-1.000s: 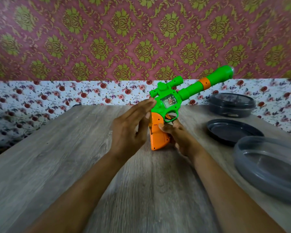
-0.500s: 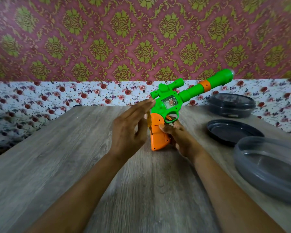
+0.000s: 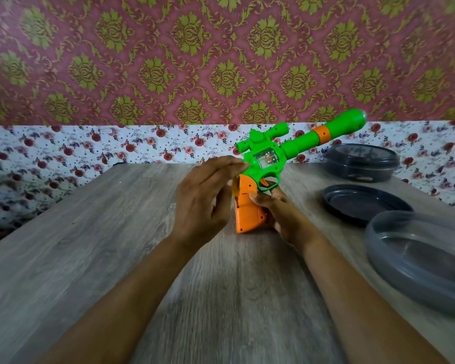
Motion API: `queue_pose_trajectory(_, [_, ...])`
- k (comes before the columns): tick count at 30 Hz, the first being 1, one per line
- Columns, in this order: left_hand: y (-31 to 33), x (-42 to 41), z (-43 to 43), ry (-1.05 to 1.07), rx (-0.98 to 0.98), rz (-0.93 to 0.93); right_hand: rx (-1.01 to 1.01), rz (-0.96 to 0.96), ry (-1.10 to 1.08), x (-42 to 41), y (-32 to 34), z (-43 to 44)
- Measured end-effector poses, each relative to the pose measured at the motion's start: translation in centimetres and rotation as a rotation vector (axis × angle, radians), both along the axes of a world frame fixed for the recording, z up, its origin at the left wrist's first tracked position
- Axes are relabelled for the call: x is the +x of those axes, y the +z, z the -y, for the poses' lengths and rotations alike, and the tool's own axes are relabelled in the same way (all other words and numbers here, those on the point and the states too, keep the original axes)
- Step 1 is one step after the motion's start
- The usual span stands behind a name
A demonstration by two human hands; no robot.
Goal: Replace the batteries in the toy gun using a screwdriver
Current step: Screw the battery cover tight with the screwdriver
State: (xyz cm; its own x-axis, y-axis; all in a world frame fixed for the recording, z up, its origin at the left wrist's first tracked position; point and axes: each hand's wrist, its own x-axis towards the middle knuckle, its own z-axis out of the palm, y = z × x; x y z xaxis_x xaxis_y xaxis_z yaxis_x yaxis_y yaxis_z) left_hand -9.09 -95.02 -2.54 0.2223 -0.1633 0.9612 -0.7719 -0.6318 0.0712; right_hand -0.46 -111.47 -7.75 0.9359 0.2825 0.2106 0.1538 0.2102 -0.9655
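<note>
A green toy gun [image 3: 294, 145] with an orange grip [image 3: 247, 211] stands upright on its grip butt on the wooden table [image 3: 90, 253], barrel pointing up and to the right. My right hand [image 3: 279, 211] holds the orange grip from the right, thumb across its side. My left hand [image 3: 202, 198] has straight fingers laid against the left rear of the grip and the green body, covering the back of the grip. No screwdriver or batteries are in view.
At the right of the table lie a dark round lid [image 3: 363, 203], a dark closed container [image 3: 360, 161] behind it, and a grey translucent round container [image 3: 420, 258] nearest me. A floral-papered wall rises behind the table's far edge.
The gun has tilted very slightly and my left hand's fingers shifted a little along the back of the grip; otherwise nothing has moved.
</note>
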Motion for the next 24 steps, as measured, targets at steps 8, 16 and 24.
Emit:
queue_pose_trajectory(8, [-0.12, 0.40, 0.17, -0.022, -0.079, -0.052, 0.027, -0.022, -0.009, 0.30, -0.25, -0.27])
queue_pose_trajectory(16, [-0.21, 0.16, 0.13, -0.036, 0.051, -0.065, 0.039, -0.021, 0.004, 0.69, -0.68, -0.03])
queue_pose_trajectory(24, [-0.69, 0.33, 0.63, -0.029, 0.026, -0.037, 0.040, 0.010, 0.023, 0.78, -0.76, -0.03])
